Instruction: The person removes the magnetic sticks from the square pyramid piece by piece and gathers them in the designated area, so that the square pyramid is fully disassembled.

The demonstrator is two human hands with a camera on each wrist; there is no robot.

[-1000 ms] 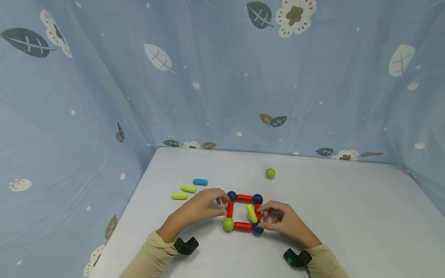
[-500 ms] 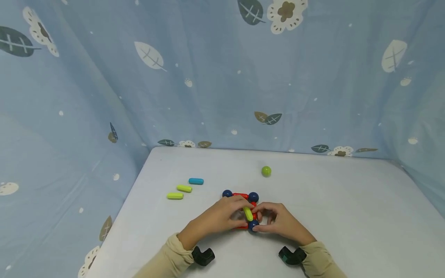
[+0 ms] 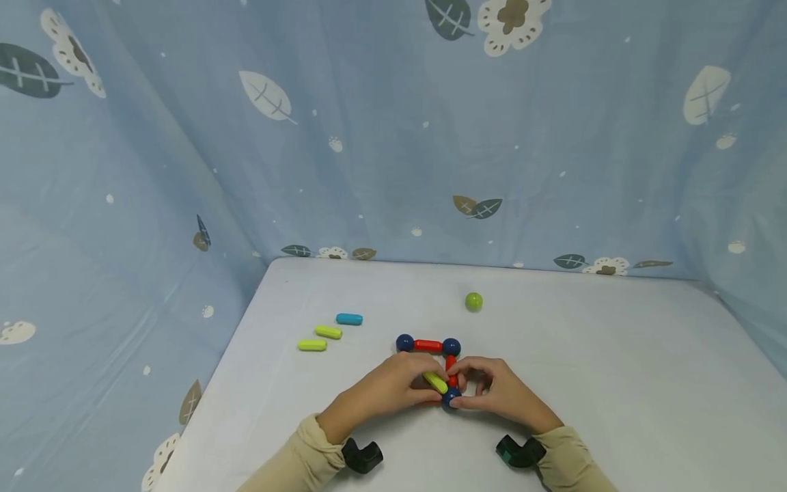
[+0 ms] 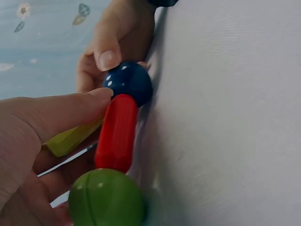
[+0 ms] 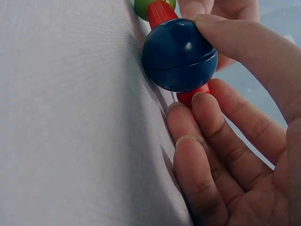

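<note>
A square frame of red magnetic rods and balls lies on the table, its near left part hidden by my left hand (image 3: pixel 402 386). That hand pinches a yellow-green rod (image 3: pixel 435 382), one end of which meets the near right blue ball (image 3: pixel 451 398). My right hand (image 3: pixel 499 393) grips this ball, thumb on its near side and fingers by the right red rod (image 3: pixel 451 369). In the left wrist view, a red rod (image 4: pixel 117 134) joins the blue ball (image 4: pixel 129 84) to a green ball (image 4: pixel 107 200). The right wrist view shows my thumb on the blue ball (image 5: pixel 179 55).
Two loose yellow-green rods (image 3: pixel 312 346) and a blue rod (image 3: pixel 349 319) lie left of the frame. A green ball (image 3: pixel 473 301) sits farther back. Patterned blue cloth (image 3: pixel 393 137) hangs behind the white table (image 3: pixel 615 355).
My left hand has moved right from the frame's left side and taken hold of the yellow-green rod, which now tilts more to the left. My right hand stays at the near right ball.
</note>
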